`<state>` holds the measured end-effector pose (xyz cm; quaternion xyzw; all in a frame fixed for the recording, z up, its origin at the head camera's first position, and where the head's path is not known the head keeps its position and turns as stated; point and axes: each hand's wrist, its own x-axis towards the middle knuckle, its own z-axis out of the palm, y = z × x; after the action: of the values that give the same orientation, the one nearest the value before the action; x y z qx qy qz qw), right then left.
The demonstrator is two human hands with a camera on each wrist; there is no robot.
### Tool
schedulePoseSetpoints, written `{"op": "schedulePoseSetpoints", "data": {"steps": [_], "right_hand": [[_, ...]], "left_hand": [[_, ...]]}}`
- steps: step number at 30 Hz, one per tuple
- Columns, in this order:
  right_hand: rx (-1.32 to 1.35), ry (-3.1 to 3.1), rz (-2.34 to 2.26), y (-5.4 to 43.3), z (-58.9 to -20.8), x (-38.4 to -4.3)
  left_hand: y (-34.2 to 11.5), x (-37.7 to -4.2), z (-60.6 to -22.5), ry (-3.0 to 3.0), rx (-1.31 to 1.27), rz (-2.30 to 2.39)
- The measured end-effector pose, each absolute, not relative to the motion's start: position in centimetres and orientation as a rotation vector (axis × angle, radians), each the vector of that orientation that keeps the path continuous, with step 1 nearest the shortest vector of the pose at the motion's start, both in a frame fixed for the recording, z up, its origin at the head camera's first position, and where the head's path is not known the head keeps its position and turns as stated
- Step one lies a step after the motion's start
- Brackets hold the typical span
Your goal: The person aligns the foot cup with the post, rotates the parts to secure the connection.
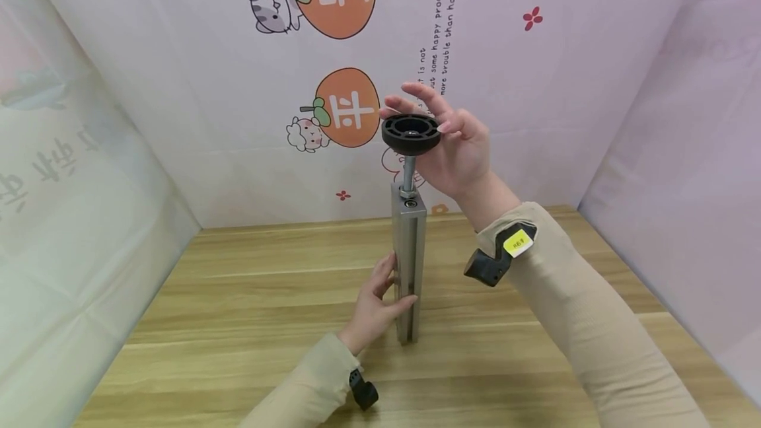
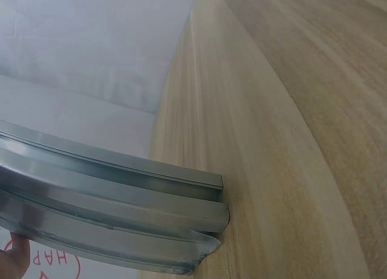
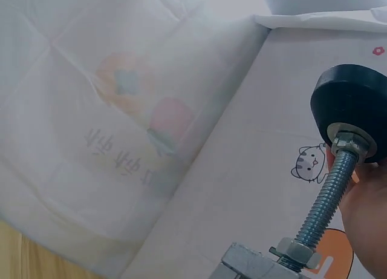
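A grey slotted aluminium profile (image 1: pixel 409 249) stands upright, its lower end on the wooden table. My left hand (image 1: pixel 377 302) grips it low down, thumb across the near side and fingers round the left side. From its top rises a threaded rod (image 3: pixel 326 200) with a hex nut (image 3: pixel 297 253) at the profile end. The rod carries a round black levelling foot (image 1: pixel 411 135), hollow side up. Around the foot's rim my right hand (image 1: pixel 454 154) holds with its thumb at the right edge and fingers behind, one finger raised. In the right wrist view the foot hides most of those fingers.
The wooden table (image 1: pixel 267 302) runs back to a white printed cloth (image 1: pixel 493 38) with orange fruit and cartoon animals. White cloth walls (image 1: pixel 89 150) stand to the left and right. A black wrist camera (image 1: pixel 490 266) sits on each sleeve.
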<state>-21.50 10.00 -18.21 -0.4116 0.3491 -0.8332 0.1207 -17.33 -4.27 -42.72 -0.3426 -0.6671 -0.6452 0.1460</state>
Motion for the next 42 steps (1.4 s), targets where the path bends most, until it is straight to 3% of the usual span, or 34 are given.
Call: {"op": "schedulePoseSetpoints", "data": {"steps": [17,28,42], "right_hand": [[-1.316,1.241,-2.488,9.6,-18.9,-21.3],[-1.561,1.438,-2.382,10.0,-19.4,-21.9],[-1.498,1.724,-2.354,10.6,-18.8,-20.8]], "left_hand": [[-4.2,-17.3,-43.0,-1.904,-1.004,-1.833],[-4.2,-17.0,-42.6,-1.957,-0.952,-1.846],[-4.4,-17.1,-42.5,-2.021,-0.917,-1.864]]}}
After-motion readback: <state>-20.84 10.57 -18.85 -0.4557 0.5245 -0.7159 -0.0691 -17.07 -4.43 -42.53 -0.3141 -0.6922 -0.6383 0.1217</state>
